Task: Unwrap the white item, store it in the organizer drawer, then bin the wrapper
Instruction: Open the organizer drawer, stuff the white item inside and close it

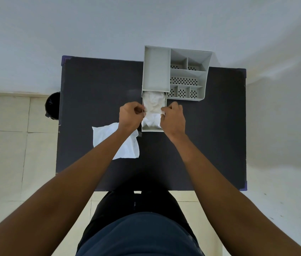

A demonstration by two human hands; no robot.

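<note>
head view: both hands' grips pinch white item [153,106] in drawer [151,128].

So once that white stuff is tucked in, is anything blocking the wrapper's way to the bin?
Nothing visible does. The wrapper lies on the table under the left forearm, and the black bin stands on the floor just past the table's left edge, only bare tabletop between them.

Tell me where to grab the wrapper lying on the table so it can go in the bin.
Pinch the wrapper at its near right corner, coming from above; it lies flat and limp, and the left forearm covers its middle while that corner is exposed.
</note>
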